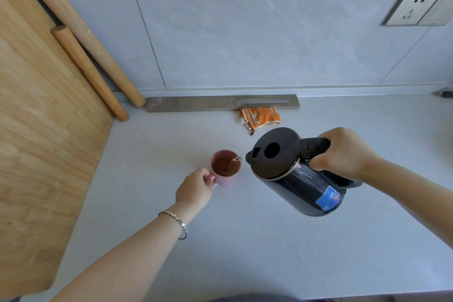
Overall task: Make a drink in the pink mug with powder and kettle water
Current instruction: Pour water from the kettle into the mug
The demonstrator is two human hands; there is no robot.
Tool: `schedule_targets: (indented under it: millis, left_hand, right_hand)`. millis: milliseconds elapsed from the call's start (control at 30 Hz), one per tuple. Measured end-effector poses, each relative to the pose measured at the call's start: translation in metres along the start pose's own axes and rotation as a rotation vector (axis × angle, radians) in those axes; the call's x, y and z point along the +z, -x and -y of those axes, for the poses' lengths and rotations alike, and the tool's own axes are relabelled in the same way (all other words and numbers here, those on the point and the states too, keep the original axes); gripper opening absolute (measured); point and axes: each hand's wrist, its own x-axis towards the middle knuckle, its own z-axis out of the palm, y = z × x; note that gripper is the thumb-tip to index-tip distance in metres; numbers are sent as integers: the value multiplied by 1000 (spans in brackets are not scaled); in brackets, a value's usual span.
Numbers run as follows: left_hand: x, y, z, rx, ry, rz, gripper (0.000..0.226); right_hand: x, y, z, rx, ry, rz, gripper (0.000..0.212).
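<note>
The pink mug (226,179) stands on the pale counter, holding brown liquid with powder on its surface. My left hand (195,187) grips the mug's handle on its left side. A black electric kettle (291,171) is tilted to the left, its spout just over the mug's right rim. A thin stream of water runs from the spout into the mug. My right hand (343,153) is closed around the kettle's black handle, to the right of the mug.
A large wooden board (41,130) and two wooden rolling pins (88,64) lean at the left. A grey knife holder strip (220,103) lies along the back wall with an orange cloth (261,117) in front of it. A wall socket (414,7) is upper right.
</note>
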Motion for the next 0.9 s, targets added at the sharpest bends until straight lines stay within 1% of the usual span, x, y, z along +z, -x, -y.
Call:
schedule_targets:
  millis: [233, 567, 667, 800, 900]
  left_hand:
    - [0, 0, 0, 3, 10, -1, 12]
    - [0, 1, 0, 0, -4, -5, 10]
    - [0, 1, -1, 5, 16, -2, 9]
    - [0, 2, -1, -1, 41, 1, 10]
    - [0, 2, -2, -31, 31, -15, 11]
  right_hand:
    - [2, -2, -1, -8, 20, 2, 22]
    - [9, -7, -2, -16, 47, 6, 11]
    - [12, -8, -2, -15, 34, 11, 17]
    - [18, -9, -5, -7, 14, 20, 11]
    - [26, -9, -12, 24, -64, -5, 21]
